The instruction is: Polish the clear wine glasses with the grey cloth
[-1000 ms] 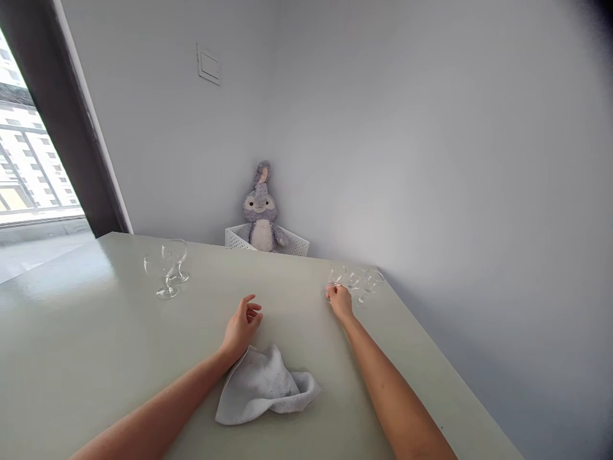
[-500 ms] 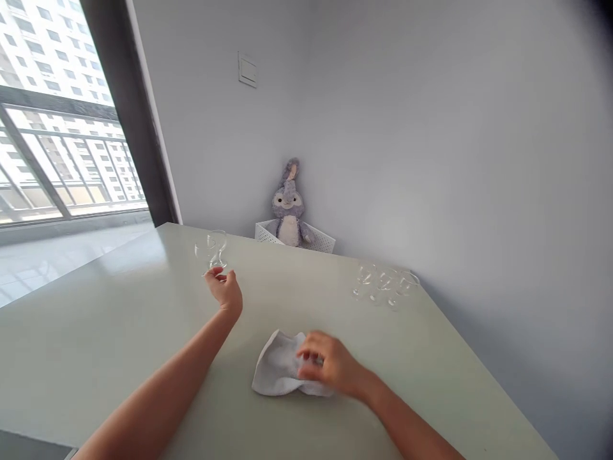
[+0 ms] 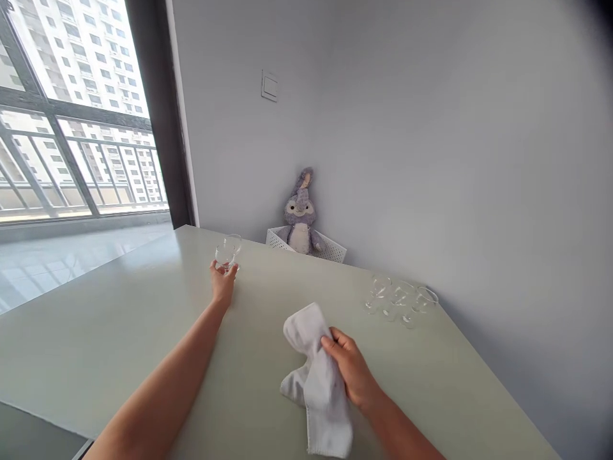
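My left hand (image 3: 223, 285) reaches to the far left of the table, its thumb and fingers round the lower part of a clear stemmed glass (image 3: 225, 253). A second glass (image 3: 234, 242) stands just behind that one. How firmly the fingers press is hard to see, as the glass is see-through and small. Nearer to me, my right hand (image 3: 353, 369) grips a white cloth (image 3: 328, 402) between thumb and fingers. The cloth is bunched at the grip and hangs down towards the table's near side.
Several clear stemmed glasses (image 3: 401, 295) stand near the right edge of the pale table (image 3: 258, 396). Behind the far edge, a plush rabbit (image 3: 300, 220) sits in a white perforated basket (image 3: 335, 252) by the wall. A window (image 3: 90, 160) is at the left.
My right hand has closed on the cloth and lifted it from the table. My left hand has gone from beside the glasses to gripping the nearer one. The view has shifted slightly.
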Demonstrator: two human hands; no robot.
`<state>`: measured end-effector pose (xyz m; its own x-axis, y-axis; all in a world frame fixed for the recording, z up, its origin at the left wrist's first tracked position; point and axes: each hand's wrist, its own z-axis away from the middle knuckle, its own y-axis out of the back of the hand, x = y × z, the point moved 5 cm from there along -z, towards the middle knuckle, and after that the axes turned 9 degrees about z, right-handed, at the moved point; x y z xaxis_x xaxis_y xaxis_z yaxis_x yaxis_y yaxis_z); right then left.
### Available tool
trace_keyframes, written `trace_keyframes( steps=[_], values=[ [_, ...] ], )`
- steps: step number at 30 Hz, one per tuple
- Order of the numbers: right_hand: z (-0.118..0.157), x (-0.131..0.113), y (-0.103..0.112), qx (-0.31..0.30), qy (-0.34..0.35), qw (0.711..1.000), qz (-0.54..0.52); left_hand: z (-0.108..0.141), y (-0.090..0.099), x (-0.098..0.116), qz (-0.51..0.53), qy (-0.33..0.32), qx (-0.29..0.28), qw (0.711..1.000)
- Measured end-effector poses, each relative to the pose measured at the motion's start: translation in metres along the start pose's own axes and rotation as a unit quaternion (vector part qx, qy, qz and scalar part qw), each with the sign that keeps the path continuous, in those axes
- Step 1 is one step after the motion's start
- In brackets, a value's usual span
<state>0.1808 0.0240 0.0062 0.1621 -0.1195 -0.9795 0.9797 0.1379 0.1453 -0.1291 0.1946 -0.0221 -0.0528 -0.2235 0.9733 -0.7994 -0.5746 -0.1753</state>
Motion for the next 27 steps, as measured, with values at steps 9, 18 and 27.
trace_keyframes(
  steps=[9, 18, 27],
  values=[
    [-0.021, -0.038, 0.037, 0.211, 0.086, 0.966, -0.122, 0.084, -0.059, 0.019, -0.103, -0.109, -0.176, 0.973],
    [-0.022, -0.047, -0.015, 0.025, 0.154, 0.974, 0.163, 0.157, -0.080, 0.040, -0.232, -0.293, -0.308, 0.875],
    [-0.046, 0.001, -0.003, -0.052, 0.072, 0.995, 0.051, 0.183, -0.088, 0.051, -0.309, -0.426, -0.387, 0.757]
  ],
)
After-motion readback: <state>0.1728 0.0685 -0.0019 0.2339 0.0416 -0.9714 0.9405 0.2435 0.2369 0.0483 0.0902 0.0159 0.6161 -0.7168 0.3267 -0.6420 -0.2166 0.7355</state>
